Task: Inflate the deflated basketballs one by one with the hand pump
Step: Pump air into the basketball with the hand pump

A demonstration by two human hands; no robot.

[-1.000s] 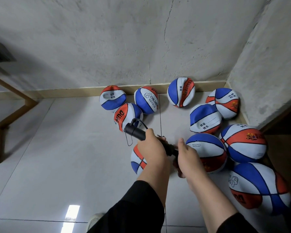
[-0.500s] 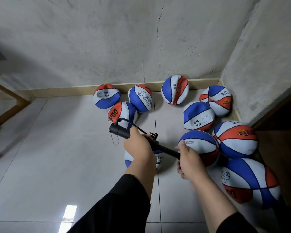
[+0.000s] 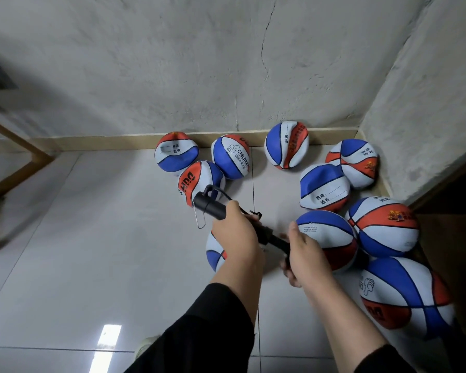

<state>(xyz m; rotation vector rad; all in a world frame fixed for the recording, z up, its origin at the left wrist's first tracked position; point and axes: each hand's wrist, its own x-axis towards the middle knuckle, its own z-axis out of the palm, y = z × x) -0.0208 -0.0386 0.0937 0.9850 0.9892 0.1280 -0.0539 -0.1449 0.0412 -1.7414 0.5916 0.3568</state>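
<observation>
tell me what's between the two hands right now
In the head view, a short stretch of the hand pump's black shaft spans the gap from the left hand to the right hand, over the pale floor tile.

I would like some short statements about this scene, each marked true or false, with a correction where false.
1. The left hand grips the pump body. True.
2. The right hand rests flat on the floor. False: it grips the pump's handle end.
3. The balls lie near a wall corner. True.
4. The dented ball is all orange. False: it is blue and white, with some orange.
5. A ball lies under the left hand. True.
</observation>
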